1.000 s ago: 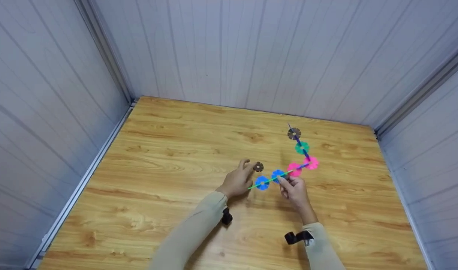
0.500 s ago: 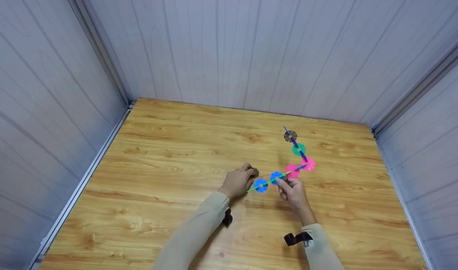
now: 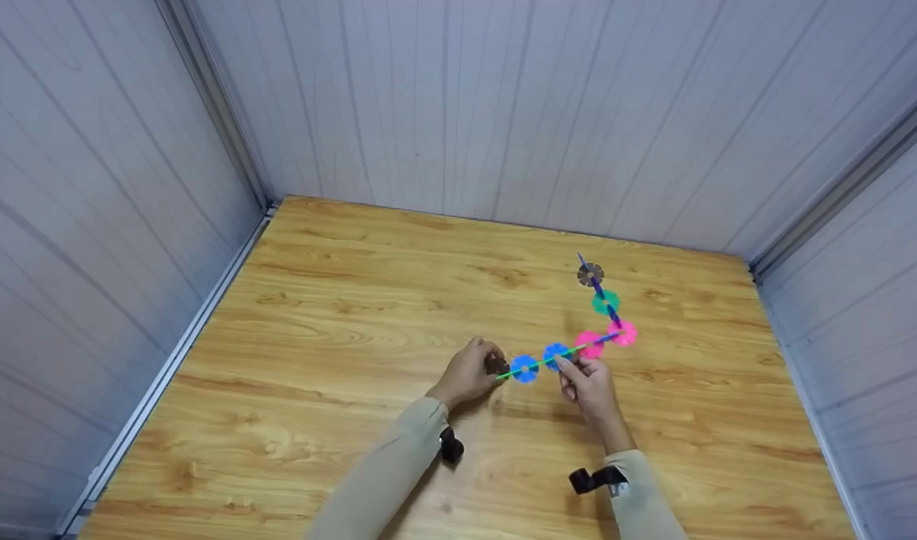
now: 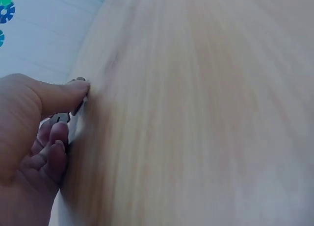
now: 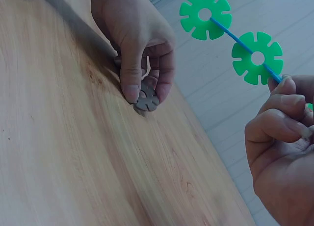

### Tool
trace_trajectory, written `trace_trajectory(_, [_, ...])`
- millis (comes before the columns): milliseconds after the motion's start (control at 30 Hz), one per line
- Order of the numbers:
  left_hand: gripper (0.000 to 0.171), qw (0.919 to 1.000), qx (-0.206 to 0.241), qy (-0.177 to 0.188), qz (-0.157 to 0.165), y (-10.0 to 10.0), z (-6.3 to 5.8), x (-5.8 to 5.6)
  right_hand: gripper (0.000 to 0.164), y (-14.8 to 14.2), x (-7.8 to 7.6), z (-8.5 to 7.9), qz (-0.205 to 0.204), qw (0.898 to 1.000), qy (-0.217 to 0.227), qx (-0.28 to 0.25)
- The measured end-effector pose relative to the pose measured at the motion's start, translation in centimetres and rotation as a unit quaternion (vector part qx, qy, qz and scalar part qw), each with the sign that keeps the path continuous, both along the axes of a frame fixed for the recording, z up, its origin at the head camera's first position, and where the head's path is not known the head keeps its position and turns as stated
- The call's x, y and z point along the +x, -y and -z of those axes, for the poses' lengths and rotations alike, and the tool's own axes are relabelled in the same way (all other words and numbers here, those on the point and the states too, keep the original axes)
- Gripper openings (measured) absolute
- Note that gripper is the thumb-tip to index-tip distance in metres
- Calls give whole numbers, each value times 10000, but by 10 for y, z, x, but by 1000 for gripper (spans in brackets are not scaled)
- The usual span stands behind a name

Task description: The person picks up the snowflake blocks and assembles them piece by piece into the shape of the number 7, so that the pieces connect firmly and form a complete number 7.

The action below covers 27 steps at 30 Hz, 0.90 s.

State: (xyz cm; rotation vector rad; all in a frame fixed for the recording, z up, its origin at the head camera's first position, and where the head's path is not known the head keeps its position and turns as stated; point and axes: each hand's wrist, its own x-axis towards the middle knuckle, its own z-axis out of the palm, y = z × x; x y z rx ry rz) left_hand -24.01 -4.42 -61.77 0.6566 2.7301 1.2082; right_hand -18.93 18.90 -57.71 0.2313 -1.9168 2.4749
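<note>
My left hand (image 3: 464, 377) pinches a loose grey-brown notched disc (image 5: 148, 102) between thumb and fingers, close over the tabletop. The right hand (image 3: 595, 390) grips a chain of interlocking notched discs by a blue disc (image 3: 553, 352), thumb on top. Another blue disc (image 3: 524, 369) lies toward the left hand, with green discs edge-on between. Beyond the grip come pink discs (image 3: 622, 333), a teal disc (image 3: 605, 303) and a brown disc (image 3: 590, 274), linked by edge-on blue and purple ones. Up close in the right wrist view, green discs (image 5: 255, 59) are joined through a thin blue one.
A wood-grain tabletop (image 3: 338, 300) spreads under both hands. Pale panelled walls (image 3: 458, 112) enclose it at the back and both sides. Each forearm carries a black wrist camera (image 3: 593, 478).
My left hand has closed its fingers on the loose brown disc and drawn it back toward the near end of the chain. The right hand has stayed nearly still with the chain.
</note>
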Motion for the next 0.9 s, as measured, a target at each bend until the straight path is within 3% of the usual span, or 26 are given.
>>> trace_trajectory(133, [11,9976,641,246,-104,6,2,4,29,1,0,2,185,9998,-79,35])
trace_trajectory(233, [7,9883,1381,598,-254,12,1,8,30,1,-1,4,356,9993,-133,31])
trace_trajectory(367, [10,9576,2591,1146,-523,19,-2,13,29,2,-3,5,613,9981,-94,26])
trace_trajectory(533, [13,9012,3933,1709,-623,23,-9,18,28,1,-5,5,814,9967,-70,-27])
trace_trajectory(633, [14,8757,4401,1888,-627,23,-16,20,26,0,-6,4,772,9969,-84,-94])
trace_trajectory(733, [13,8636,4608,1940,-644,24,-23,21,27,-1,-7,4,699,9973,-133,-183])
trace_trajectory(900, [13,8564,4732,1955,-668,24,-30,22,28,-1,-8,4,666,9973,-225,-232])
